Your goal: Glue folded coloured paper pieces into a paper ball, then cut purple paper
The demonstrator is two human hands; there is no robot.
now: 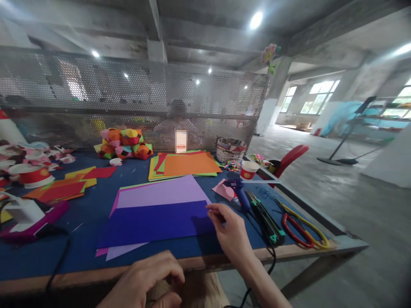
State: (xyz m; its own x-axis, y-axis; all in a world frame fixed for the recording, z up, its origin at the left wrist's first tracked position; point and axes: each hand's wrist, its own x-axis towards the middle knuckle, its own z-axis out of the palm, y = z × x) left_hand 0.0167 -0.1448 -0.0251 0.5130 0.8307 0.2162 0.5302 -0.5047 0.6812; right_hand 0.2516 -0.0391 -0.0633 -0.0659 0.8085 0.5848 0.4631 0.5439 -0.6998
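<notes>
A dark blue sheet of paper [154,222] lies in front of me over lilac paper [167,190], with magenta and green edges showing under the pile. At its right edge my right hand [233,233] has thumb and index finger pinched on the blue sheet, near its far corner. The hand casts a shadow on the paper. My left hand [150,278] hovers at the table's front edge, just short of the sheets; its fingers are loosely curled, the thumb is apart, and nothing shows in it.
Right of the sheets lie a blue glue gun [240,194], a green-black utility knife [266,218] and red-yellow scissors [305,226]. Behind stand a coloured paper stack [192,164], a paper cup [248,170] and a woven basket [231,149]. A power strip [35,218] sits left.
</notes>
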